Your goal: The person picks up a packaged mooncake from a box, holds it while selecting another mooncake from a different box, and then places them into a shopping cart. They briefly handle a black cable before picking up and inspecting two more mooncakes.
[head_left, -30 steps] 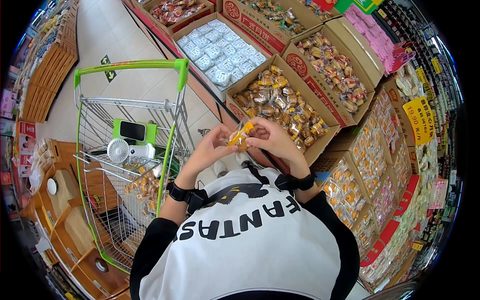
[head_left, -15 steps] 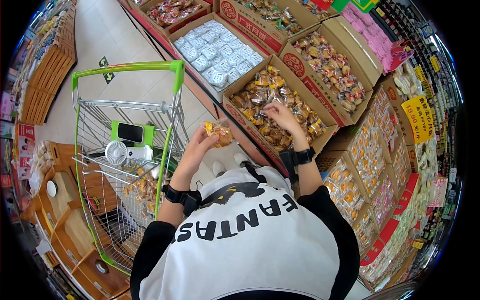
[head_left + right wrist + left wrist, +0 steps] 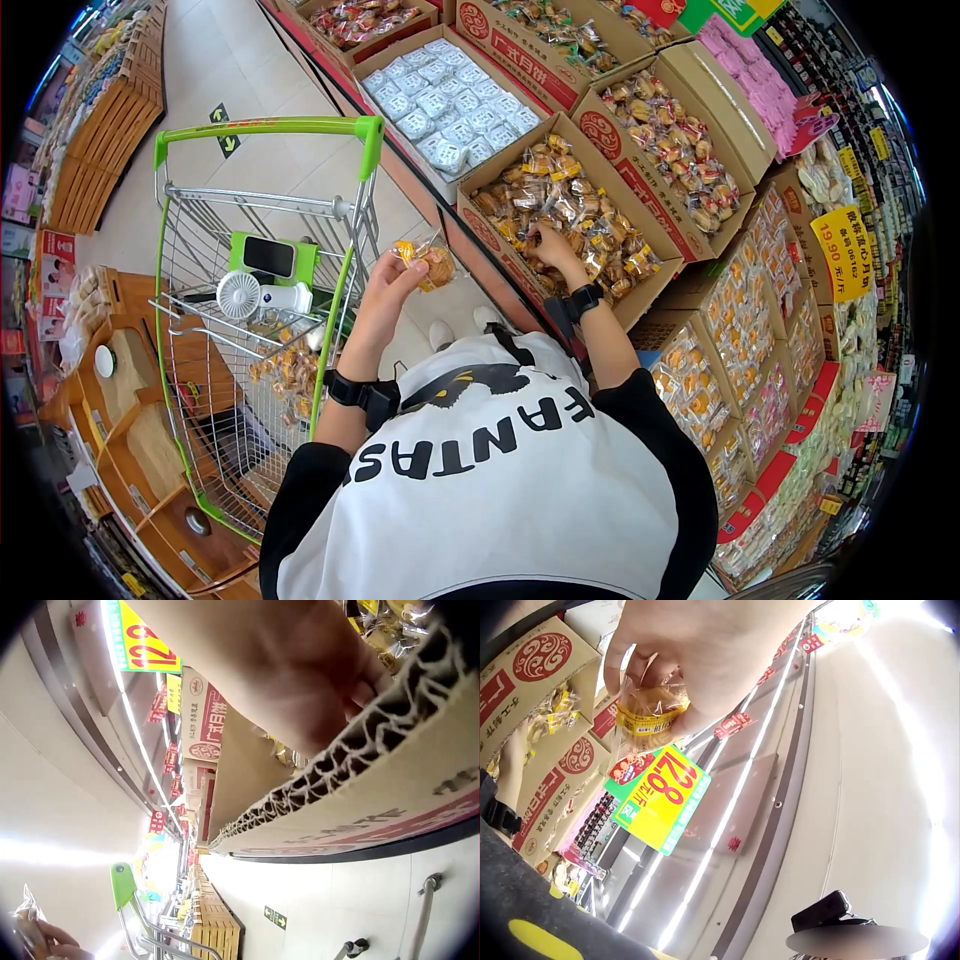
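"Hands first: what is being held in the head view?"

"A wrapped pastry [image 3: 440, 270] is being pinched by the left hand [image 3: 385, 288], between the shopping cart [image 3: 372, 148] and an open carton [image 3: 478, 226]."

"And the right hand [image 3: 553, 247]?"

"It is being held over the packed pastries [image 3: 575, 195] in that carton, fingers bent downward. Whether one is being gripped cannot be told."

"What is being carried by the cart?"

"A phone [image 3: 268, 257] and a white fan [image 3: 240, 295] are being carried near its handle end."

"What is being shown by the left wrist view?"

"The pastry's yellow-banded wrapper is being gripped between thumb and fingers; a yellow-and-green price sign [image 3: 664, 796] is being displayed beyond it."

"And by the right wrist view?"

"The right fingertips are being partly hidden by the carton's cut edge, so their grip cannot be told. At lower left, the wrapped pastry is being held in the other hand."
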`<move>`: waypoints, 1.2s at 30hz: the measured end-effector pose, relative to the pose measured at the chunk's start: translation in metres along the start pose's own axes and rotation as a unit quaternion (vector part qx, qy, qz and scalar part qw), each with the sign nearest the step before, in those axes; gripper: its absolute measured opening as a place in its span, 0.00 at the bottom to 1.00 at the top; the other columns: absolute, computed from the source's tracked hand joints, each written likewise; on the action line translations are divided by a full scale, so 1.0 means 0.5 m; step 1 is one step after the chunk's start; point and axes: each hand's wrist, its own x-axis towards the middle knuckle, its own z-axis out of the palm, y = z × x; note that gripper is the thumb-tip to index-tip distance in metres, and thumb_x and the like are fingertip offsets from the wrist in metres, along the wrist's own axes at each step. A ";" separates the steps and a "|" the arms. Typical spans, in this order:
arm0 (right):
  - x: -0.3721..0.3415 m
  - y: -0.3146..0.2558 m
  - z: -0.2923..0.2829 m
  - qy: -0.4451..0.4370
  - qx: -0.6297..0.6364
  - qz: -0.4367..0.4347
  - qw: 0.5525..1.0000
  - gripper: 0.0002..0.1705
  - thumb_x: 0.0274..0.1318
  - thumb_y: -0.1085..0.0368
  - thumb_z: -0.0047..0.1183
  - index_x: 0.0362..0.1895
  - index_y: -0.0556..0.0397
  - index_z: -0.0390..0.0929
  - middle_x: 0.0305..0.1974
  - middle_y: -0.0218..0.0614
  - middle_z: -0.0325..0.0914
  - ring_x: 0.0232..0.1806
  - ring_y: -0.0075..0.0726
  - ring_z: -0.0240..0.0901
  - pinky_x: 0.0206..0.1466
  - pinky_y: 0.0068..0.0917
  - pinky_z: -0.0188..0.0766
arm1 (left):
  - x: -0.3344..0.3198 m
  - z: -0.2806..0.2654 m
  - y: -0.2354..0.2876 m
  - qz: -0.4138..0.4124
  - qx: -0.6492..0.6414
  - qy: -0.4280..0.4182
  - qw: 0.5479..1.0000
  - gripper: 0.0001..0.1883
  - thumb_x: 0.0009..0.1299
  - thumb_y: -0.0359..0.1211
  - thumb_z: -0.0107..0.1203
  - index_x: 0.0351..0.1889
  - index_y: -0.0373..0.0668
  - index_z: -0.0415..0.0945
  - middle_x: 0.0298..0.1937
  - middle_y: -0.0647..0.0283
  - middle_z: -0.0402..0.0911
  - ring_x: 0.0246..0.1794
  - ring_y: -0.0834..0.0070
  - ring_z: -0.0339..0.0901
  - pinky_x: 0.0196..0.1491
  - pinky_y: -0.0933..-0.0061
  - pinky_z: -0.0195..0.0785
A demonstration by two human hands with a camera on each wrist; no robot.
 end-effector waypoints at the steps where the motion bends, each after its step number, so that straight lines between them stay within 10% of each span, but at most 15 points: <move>1: 0.006 0.004 0.002 0.038 -0.061 -0.043 0.996 0.19 0.38 0.69 0.58 0.39 0.54 0.68 0.23 0.41 0.74 0.17 0.30 0.72 0.20 0.24 0.67 | -0.001 0.001 0.000 0.000 -0.001 0.001 1.000 0.14 0.61 0.32 0.51 0.43 0.40 0.66 0.39 0.66 0.72 0.41 0.82 0.67 0.45 0.81 0.56; 18: -0.012 0.023 -0.036 0.162 -0.086 -0.154 0.971 0.06 0.30 0.68 0.58 0.20 0.51 0.75 0.21 0.38 0.73 0.26 0.42 0.70 0.31 0.32 0.67 | -0.012 0.008 0.010 0.000 -0.009 0.004 1.000 0.14 0.62 0.32 0.50 0.44 0.39 0.65 0.38 0.67 0.72 0.41 0.82 0.66 0.46 0.81 0.56; 26: -0.168 -0.109 -0.131 0.068 0.048 -0.109 0.991 0.06 0.37 0.75 0.55 0.24 0.58 0.72 0.26 0.34 0.73 0.24 0.21 0.69 0.26 0.17 0.65 | -0.013 0.006 0.009 0.001 -0.014 0.006 1.000 0.13 0.61 0.32 0.50 0.43 0.39 0.66 0.39 0.67 0.72 0.41 0.83 0.67 0.45 0.82 0.58; 28: -0.195 -0.129 -0.134 0.080 0.194 -0.285 0.935 0.05 0.40 0.78 0.51 0.25 0.60 0.71 0.35 0.37 0.72 0.26 0.20 0.70 0.27 0.15 0.66 | -0.012 0.006 0.008 0.001 -0.010 0.002 1.000 0.13 0.61 0.32 0.51 0.43 0.39 0.66 0.40 0.67 0.72 0.42 0.83 0.67 0.45 0.82 0.58; 36: -0.317 -0.237 -0.144 0.212 0.051 -0.459 0.861 0.07 0.38 0.81 0.51 0.26 0.58 0.73 0.43 0.36 0.70 0.42 0.33 0.70 0.37 0.21 0.68 | -0.015 0.010 0.012 -0.007 -0.001 0.006 1.000 0.14 0.61 0.31 0.51 0.44 0.39 0.66 0.40 0.66 0.72 0.41 0.83 0.67 0.45 0.82 0.58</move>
